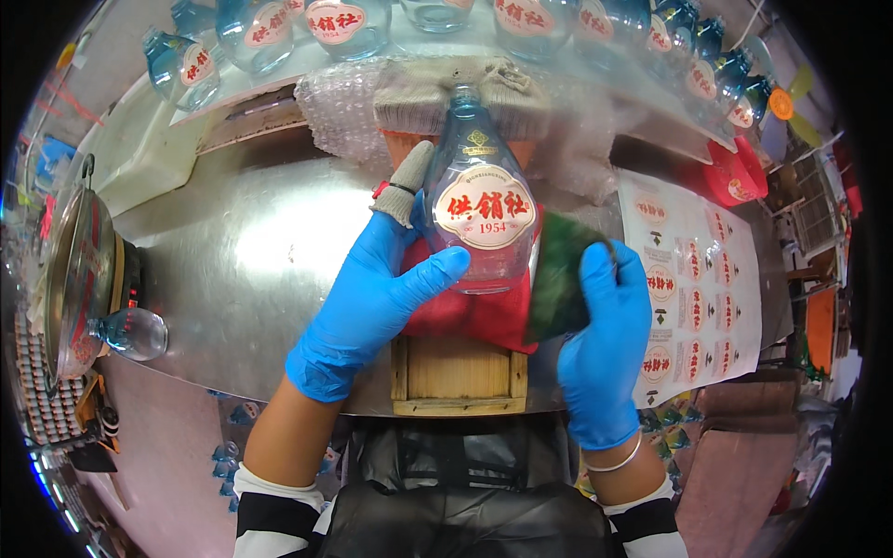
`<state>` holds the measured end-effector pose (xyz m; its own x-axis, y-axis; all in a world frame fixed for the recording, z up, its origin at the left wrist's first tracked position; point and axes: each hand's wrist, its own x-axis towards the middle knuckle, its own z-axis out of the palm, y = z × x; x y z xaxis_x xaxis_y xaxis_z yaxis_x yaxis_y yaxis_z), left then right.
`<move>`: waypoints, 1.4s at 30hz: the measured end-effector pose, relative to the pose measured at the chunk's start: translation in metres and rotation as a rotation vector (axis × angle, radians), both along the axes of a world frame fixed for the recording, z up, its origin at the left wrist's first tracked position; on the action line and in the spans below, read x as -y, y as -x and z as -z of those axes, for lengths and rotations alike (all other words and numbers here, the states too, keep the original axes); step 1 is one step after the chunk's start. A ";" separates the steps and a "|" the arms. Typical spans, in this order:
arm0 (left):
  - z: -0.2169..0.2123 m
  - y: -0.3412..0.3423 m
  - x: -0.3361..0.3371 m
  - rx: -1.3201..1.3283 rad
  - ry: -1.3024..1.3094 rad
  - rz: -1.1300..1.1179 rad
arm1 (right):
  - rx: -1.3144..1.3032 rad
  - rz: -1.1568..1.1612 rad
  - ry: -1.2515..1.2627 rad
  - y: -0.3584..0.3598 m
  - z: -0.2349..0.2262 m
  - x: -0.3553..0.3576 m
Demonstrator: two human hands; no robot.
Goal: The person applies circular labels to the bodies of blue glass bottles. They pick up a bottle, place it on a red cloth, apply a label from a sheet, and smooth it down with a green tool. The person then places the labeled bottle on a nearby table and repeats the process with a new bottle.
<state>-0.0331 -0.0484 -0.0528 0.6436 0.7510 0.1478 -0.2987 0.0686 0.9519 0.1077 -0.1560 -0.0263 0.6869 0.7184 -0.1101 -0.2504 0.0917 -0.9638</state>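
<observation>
My left hand (pixel 377 288), in a blue glove with a grey knit sleeve over a finger, is closed on a clear blue glass bottle (pixel 474 270). Its thumb presses the lower front, beside an oval cream label (pixel 486 206) with red print. A red cloth (pixel 498 321) lies under and behind the bottle. My right hand (pixel 609 344), also gloved in blue, pinches the edge of a dark green cloth (pixel 560 279) between thumb and fingers. The green cloth is smeared by motion and comes close to the bottle's right side. Whether the red and green cloths are joined, I cannot tell.
A wooden frame (pixel 460 372) sits at the metal table's (pixel 223 270) front edge. On the right lies a sheet of labels (pixel 688 298). Labelled bottles (pixel 344 23) line the back shelf. A small bottle (pixel 135 333) lies at left. Bubble wrap (pixel 339 112) hangs behind.
</observation>
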 end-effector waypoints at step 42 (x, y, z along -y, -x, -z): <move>0.017 0.025 -0.004 -0.501 -0.579 -0.289 | 1.651 -0.440 -0.282 -0.022 -0.015 0.007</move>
<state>-0.0579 -0.0441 -0.0702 0.5289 0.7901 0.3098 0.2405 -0.4896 0.8381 0.1299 -0.1625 -0.0112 -0.3003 0.7395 0.6025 0.8537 0.4901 -0.1762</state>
